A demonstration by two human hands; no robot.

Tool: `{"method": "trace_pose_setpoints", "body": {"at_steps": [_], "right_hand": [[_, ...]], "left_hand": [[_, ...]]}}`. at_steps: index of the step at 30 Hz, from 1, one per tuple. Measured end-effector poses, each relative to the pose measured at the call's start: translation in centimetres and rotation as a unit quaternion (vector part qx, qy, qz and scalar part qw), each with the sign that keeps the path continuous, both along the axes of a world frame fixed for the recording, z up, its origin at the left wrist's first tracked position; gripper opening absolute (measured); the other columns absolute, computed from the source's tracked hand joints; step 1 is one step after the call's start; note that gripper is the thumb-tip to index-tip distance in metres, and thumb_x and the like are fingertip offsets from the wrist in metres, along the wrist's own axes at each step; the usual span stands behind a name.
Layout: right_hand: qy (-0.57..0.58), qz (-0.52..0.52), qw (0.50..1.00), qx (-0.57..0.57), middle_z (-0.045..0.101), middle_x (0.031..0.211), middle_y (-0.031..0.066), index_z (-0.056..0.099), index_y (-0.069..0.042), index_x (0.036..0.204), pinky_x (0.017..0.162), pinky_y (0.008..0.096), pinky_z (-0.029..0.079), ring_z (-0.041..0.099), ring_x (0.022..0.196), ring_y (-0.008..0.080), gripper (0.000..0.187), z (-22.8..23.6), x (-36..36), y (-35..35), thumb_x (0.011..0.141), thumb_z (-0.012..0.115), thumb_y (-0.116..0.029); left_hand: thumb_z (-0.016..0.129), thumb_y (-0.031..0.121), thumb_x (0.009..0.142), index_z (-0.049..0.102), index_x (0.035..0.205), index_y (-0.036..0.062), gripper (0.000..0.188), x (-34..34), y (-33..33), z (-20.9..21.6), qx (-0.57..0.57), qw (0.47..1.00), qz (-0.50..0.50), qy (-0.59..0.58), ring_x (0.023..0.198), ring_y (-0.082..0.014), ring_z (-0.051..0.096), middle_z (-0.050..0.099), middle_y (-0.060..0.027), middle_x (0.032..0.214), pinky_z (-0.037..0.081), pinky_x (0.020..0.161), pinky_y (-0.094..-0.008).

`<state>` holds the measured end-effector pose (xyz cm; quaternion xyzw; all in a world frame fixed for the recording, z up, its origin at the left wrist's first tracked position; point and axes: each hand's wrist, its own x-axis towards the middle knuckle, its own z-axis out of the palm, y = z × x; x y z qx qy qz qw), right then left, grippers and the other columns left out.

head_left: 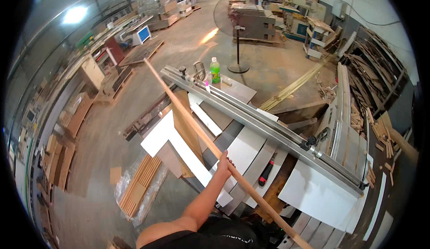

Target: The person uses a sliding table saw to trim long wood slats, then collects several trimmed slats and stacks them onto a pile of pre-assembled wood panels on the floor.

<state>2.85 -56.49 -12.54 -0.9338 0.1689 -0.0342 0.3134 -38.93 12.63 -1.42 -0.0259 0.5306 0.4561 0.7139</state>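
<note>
So we're in a big, cluttered workshop, concrete floor (103, 208) all round, looking down over a machine counter (320, 235). The main thing here is a long, thin wooden strip (195, 123), held above the counter on a slant: its far end points up and away to our left, and the near end runs off the bottom edge, right of our body. Our left hand (225, 164) is the one on it, fingers curled round somewhere past the middle, toward the near end, so most of what we see reaches out ahead of the grip. The right hand is out of frame, so we can't tell what it's up to. Under the strip there's a brown panel (186, 134) and an L-shaped white board (156, 134); just right of the grip lies a red-and-black utility knife (265, 176). Farther out we've got a silver rail (248, 120), a green bottle (215, 73) beyond it, a plastic-wrapped bundle of strips (141, 184) down left, and a rack of offcuts (371, 65) far right.
</note>
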Motion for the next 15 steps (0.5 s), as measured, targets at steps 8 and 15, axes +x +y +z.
{"method": "trace_pose_setpoints", "body": {"at_steps": [8, 15], "right_hand": [[-0.217, -0.192, 0.949, 0.123, 0.065, 0.088, 0.0162, 0.056, -0.002, 0.121, 0.054, 0.0407, 0.051, 0.064, 0.069, 0.0262, 0.053, 4.8, 0.3, 1.9, 0.089, 0.061, -0.044], [-0.164, -0.115, 0.879, 0.432, 0.063, 0.11, 0.0109, 0.037, -0.016, 0.138, 0.065, 0.0421, 0.054, 0.064, 0.088, 0.0279, 0.07, 10.3, -4.4, 13.5, 0.085, 0.065, -0.052]], "left_hand": [[0.064, 0.025, 0.081, 0.038, 0.057, 0.019, 0.036, -5.6, -1.0, 6.1, 0.043, 0.979, -0.013, -0.199, 0.041, -0.0112, 0.037, 0.037, 0.0057, 0.047, 0.037, 0.045, -0.0265], [0.049, 0.023, 0.083, 0.038, 0.053, 0.0187, 0.032, -10.1, -0.1, 16.1, 0.294, 0.885, -0.022, -0.36, 0.038, -0.0088, 0.032, 0.035, 0.0073, 0.043, 0.032, 0.04, -0.0238]]}}
